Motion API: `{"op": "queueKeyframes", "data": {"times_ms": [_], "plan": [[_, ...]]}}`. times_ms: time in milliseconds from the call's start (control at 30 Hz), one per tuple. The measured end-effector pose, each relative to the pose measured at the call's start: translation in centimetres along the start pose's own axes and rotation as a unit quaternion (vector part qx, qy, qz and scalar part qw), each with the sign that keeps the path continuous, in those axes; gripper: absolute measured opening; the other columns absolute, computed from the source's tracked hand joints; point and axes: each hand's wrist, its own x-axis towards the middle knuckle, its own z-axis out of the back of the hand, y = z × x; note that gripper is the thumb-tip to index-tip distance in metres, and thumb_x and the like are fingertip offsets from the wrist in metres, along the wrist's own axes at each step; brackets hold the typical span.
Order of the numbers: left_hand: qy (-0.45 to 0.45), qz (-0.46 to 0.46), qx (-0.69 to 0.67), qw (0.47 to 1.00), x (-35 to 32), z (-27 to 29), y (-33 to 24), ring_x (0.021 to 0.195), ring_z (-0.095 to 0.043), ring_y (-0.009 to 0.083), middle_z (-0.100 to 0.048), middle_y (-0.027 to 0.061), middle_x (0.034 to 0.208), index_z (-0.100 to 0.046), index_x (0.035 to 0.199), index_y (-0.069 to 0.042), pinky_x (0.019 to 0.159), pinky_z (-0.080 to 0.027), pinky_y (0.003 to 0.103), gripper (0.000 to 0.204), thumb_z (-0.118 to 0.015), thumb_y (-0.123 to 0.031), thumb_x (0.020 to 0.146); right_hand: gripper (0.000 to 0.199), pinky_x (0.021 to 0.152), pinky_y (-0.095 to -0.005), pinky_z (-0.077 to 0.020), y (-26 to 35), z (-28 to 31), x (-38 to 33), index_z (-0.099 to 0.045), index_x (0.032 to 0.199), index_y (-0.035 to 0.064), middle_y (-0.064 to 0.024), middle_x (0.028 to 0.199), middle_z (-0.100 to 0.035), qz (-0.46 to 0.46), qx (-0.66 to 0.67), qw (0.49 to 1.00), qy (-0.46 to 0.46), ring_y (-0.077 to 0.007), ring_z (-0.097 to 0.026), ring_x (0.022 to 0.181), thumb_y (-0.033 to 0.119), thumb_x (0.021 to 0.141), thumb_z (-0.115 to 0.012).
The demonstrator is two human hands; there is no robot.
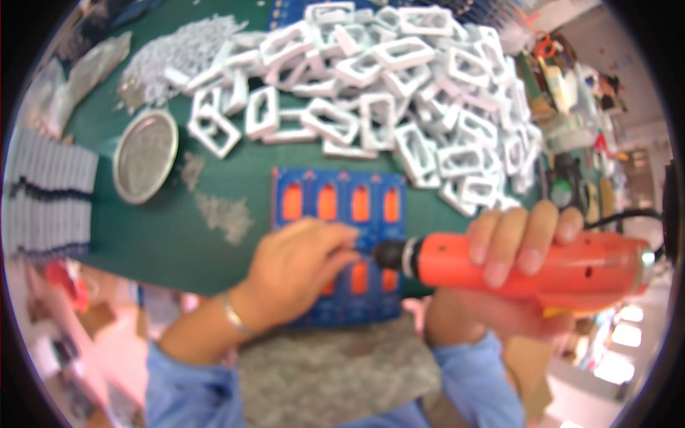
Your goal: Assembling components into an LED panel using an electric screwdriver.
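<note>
Blue fixture plate (341, 187) with orange slots, flat on the green mat (171, 235) at the near table edge, just in front of the body. Going left to right: stacked grey strips (46, 189) at the far left rim; round metal dish (145, 155) beyond; small loose heap of grey screws (227, 215) just left of the plate. Left hand (296, 274) resting on the plate's lower half, fingers pinched narrow at the black tip of the driver; too blurred to tell whether anything sits between them. Big pile of white rectangular frames (385, 93) behind the plate. Right hand (510, 274) wrapped tight around the orange electric screwdriver (521, 267), held nearly level, tip pointing left over the plate.
</note>
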Motion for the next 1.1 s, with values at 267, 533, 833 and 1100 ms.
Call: {"op": "queueKeyframes", "data": {"times_ms": [267, 533, 833, 1100], "plan": [[0.065, 0.007, 0.122, 0.990, 0.4, -0.4, 0.5, 0.093, -0.059, 0.0251, -0.069, 0.0031, 0.094, -0.056, 0.116, -0.005, 0.082, -0.041, 0.039, 0.045, -0.071, -0.002, 0.074, 0.074, 0.077, -0.0441, -0.0517, -2.4, 2.1, 0.3, -0.039, 0.124, 0.0053, -0.0164, 0.103, -0.057, -0.045, -0.047, 0.989, 0.135, -0.0309, -0.063, 0.085, 0.027, 0.071, -0.086], [0.079, 0.023, 0.124, 0.989, -0.2, -0.5, 0.9, 0.098, -0.056, 0.0247, -0.066, 0.0024, 0.101, -0.054, 0.119, -0.006, 0.085, -0.039, 0.040, 0.050, -0.071, -0.002, 0.073, 0.058, 0.074, -0.0436, -0.0515, -2.5, -0.7, 0.2, -0.043, 0.117, 0.0046, -0.0175, 0.094, -0.057, -0.109, -0.110, 0.981, 0.116, -0.0309, -0.060, 0.079, 0.019, 0.076, -0.081], [0.086, -0.035, 0.200, 0.975, -2.0, 0.6, -0.2, 0.102, -0.055, 0.0259, -0.062, 0.0053, 0.107, -0.064, 0.103, -0.008, 0.087, -0.040, 0.044, 0.035, -0.074, -0.015, 0.071, 0.055, 0.063, -0.0429, -0.0527, -3.4, -0.9, 0.9, -0.045, 0.109, 0.0050, -0.0164, 0.082, -0.057, -0.148, -0.130, 0.979, 0.059, -0.0316, -0.060, 0.067, 0.029, 0.075, -0.081], [0.105, -0.059, 0.285, 0.951, -2.8, -0.4, -0.6, 0.106, -0.053, 0.0272, -0.057, 0.0094, 0.113, -0.065, 0.108, -0.008, 0.089, -0.041, 0.045, 0.039, -0.072, -0.026, 0.074, 0.067, 0.070, -0.0339, -0.0532, -5.6, 1.8, 2.0, -0.044, 0.111, 0.0042, -0.0136, 0.089, -0.059, -0.135, 0.010, 0.974, 0.181, -0.0230, -0.062, 0.077, 0.026, 0.066, -0.088]]}}
